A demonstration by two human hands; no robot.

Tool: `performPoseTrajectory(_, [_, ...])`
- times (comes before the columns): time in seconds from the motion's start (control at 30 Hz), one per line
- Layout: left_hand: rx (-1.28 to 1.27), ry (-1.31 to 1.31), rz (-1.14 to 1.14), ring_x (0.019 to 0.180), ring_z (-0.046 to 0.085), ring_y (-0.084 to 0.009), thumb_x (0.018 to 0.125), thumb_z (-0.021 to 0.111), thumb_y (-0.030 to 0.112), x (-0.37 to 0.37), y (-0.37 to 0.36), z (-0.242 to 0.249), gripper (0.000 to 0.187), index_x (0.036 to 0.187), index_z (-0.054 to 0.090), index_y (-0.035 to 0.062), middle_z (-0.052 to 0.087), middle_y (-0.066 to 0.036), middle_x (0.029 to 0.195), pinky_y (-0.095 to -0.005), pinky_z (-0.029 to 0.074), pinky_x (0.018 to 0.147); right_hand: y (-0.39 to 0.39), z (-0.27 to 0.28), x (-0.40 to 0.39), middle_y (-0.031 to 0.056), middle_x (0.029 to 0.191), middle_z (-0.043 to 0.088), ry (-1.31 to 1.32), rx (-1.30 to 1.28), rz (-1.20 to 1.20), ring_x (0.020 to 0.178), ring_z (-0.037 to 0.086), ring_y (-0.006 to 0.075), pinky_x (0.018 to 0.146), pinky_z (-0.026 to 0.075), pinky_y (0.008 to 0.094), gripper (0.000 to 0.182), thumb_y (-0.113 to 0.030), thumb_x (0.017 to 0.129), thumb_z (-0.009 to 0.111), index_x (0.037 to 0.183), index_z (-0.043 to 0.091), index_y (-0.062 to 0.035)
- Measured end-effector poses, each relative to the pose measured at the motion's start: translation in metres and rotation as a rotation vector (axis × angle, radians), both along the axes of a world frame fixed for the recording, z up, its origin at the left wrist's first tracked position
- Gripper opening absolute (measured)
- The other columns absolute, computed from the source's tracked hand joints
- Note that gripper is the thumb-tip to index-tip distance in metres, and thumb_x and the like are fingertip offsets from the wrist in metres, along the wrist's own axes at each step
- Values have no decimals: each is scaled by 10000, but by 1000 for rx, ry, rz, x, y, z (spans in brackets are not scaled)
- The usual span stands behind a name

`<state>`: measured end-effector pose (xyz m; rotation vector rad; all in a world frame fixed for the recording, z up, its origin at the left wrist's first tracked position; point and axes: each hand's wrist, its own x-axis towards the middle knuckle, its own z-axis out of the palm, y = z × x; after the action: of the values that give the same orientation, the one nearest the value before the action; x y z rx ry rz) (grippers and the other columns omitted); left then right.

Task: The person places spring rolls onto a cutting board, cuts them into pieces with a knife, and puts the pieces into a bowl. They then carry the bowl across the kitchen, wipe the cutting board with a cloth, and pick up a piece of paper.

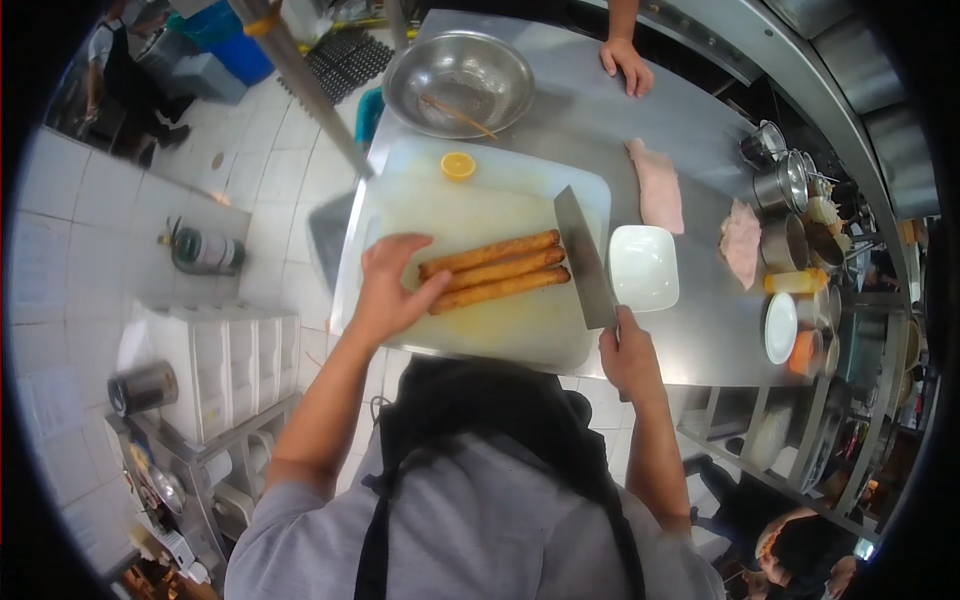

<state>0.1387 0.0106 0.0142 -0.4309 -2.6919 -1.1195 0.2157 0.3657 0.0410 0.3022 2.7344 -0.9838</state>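
Note:
Three long golden-brown rolls (500,272) lie side by side on a pale cutting board (480,205). My left hand (395,285) rests at their left ends, fingers apart, with thumb and fingertips touching them. In my right hand (630,355) is the handle of a cleaver; its broad blade (585,262) stands just beyond the rolls' right ends, over the board's right part. Half a cut orange or lemon (458,166) sits on the board above the rolls. Right of the blade is a white square bowl (643,267).
A metal bowl (458,84) holding a wooden stick is at the far left of the steel table (570,70). Another person's hand (627,68) rests on the far edge. Pale meat pieces (657,187), pots (780,188) and a white plate (781,328) stand to the right.

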Motion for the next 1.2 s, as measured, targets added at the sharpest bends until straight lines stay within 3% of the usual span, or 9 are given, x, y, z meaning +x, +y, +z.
performPoseTrajectory(0.47, [-204,-68,-331,1228,498,-344,724,819,500,-25,39,-4,872,1395,512,36,564,-167,1286,-460,368,1056,-69,37,52,224,779,682,102,88,-155,616,661,359,564,497,392,197,-169,1014,600,1083,571,13])
performPoseTrajectory(0.6, [-293,-91,-387,1261,470,-332,711,821,505,-31,52,-14,950,1455,449,47,543,-163,1309,-451,342,1083,-70,28,78,58,641,552,71,58,-364,569,476,107,541,414,287,153,-138,1012,590,1030,594,13])
performPoseTrajectory(0.63, [-345,-124,-405,1260,465,-331,714,819,491,-32,56,-14,959,1470,430,48,539,-166,1305,-449,335,1090,-71,28,83,39,640,551,75,62,-383,584,473,101,551,412,277,155,-143,1012,592,1024,596,11])
performPoseTrajectory(0.77, [-405,-174,-403,1219,479,-331,727,813,436,-27,76,-22,945,1490,409,52,547,-168,1245,-453,336,1088,-56,20,102,44,632,535,103,48,-411,573,451,106,539,403,279,161,-142,1010,596,1011,590,19])
performPoseTrajectory(0.83, [-427,-154,-376,1203,490,-331,727,814,422,-24,85,-32,946,1495,403,54,550,-164,1229,-453,340,1085,-46,18,105,161,603,552,141,61,-379,473,495,223,491,400,366,193,-180,1012,605,998,578,11])
performPoseTrajectory(0.97, [-459,-138,-363,1179,516,-330,725,821,399,-8,90,-27,949,1504,395,63,560,-160,1194,-445,348,1074,-25,18,103,211,674,621,77,53,-319,563,612,387,527,457,423,208,-204,1015,594,1013,583,4])
performPoseTrajectory(1.1, [-474,-153,-314,1196,515,-328,730,823,402,3,95,-13,928,1491,404,77,561,-157,1196,-468,352,1076,-1,6,103,173,659,582,58,-8,-237,531,541,257,530,442,383,189,-163,1009,601,1051,575,19])
performPoseTrajectory(1.17, [-324,9,-75,1185,535,-310,751,828,325,-5,83,-8,808,1433,472,76,572,-153,1171,-453,399,1045,8,-2,103,239,763,659,42,72,-122,684,647,436,607,491,483,196,-155,1007,579,1105,546,13])
performPoseTrajectory(1.2, [-162,48,30,1136,559,-352,763,810,285,-15,69,-7,702,1361,526,52,588,-181,1161,-469,428,1004,12,0,101,239,763,659,37,61,-114,684,647,436,607,491,483,196,-155,1007,579,1105,546,13])
